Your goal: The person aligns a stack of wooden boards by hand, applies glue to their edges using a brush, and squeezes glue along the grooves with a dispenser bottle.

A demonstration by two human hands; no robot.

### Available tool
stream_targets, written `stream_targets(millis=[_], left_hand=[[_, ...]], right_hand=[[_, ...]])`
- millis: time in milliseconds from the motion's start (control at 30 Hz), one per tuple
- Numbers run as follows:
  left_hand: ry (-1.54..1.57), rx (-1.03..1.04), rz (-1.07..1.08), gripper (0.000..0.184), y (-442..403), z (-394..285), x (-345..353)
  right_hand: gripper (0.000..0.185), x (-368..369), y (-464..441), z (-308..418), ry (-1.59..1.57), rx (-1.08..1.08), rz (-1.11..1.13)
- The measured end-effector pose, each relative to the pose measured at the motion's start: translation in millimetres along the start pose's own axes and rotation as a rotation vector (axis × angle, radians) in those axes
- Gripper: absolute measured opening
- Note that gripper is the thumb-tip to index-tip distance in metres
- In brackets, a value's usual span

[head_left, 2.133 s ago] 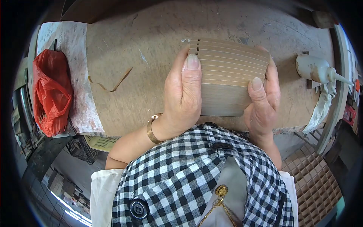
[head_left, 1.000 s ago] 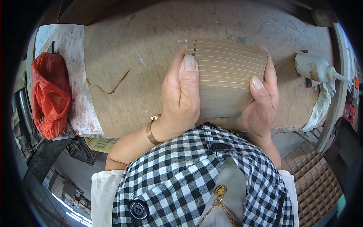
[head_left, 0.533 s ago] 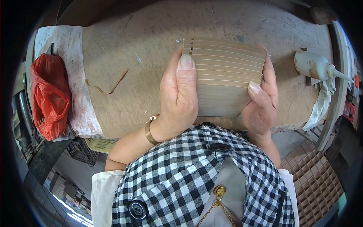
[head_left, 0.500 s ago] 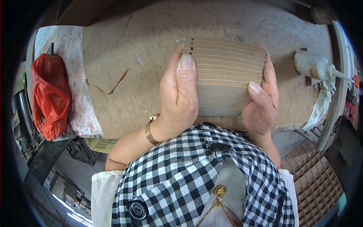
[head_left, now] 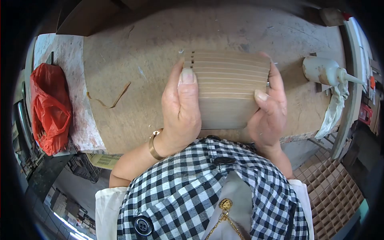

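A stack of thin wooden boards (head_left: 228,84), light brown with pale lines between the layers, stands on the worktable in front of my chest. Small dark notches line up near its upper left edge. My left hand (head_left: 182,104) presses on the left side of the stack, thumb over the near face and fingers behind the edge. On the opposite side, my right hand (head_left: 270,108) is wrapped round the right edge, its thumb against the lower layers. Both hands are closed on the stack; its far side is hidden.
A brown worktable (head_left: 120,60) carries a curled thin strip (head_left: 114,102) and a red plastic bag (head_left: 50,108) at left. On the right lies a white glue bottle (head_left: 322,71) with a pointed nozzle, beside a whitish crumpled cloth (head_left: 334,108). A wooden grid (head_left: 328,188) is below right.
The whole view has shifted a little, so the table and its things appear lower and further left. My hands keep the same hold on the stack.
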State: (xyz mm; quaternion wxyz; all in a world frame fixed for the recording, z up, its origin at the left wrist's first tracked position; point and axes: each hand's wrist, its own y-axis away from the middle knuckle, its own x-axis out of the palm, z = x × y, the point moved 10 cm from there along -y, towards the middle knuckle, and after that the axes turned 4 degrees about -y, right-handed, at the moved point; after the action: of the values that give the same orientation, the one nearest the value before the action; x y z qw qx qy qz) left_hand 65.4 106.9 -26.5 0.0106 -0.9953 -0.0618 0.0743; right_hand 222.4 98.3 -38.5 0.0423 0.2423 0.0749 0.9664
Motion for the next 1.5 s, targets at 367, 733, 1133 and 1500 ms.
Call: stream_targets(millis=[367,733,1133,1500], left_hand=[[-0.077,-0.134,0.083,0.035,4.6,1.7,3.5],[-0.064,-0.106,0.038,0.038,5.2,2.7,1.3],[-0.015,-0.079,0.061,0.038,4.4,0.7,3.6],[0.020,-0.016,0.042,0.039,2.1,-0.5,3.6]], right_hand=[[0.042,-0.8,-1.0,4.3,0.104,0.011,-0.038],[0.041,-0.2,-0.7,8.5,0.259,-0.072,-0.017],[0.056,-2.5,4.2,0.7,-0.020,0.002,-0.012],[0.064,0.9,2.8,0.8,-0.050,0.016,0.092]])
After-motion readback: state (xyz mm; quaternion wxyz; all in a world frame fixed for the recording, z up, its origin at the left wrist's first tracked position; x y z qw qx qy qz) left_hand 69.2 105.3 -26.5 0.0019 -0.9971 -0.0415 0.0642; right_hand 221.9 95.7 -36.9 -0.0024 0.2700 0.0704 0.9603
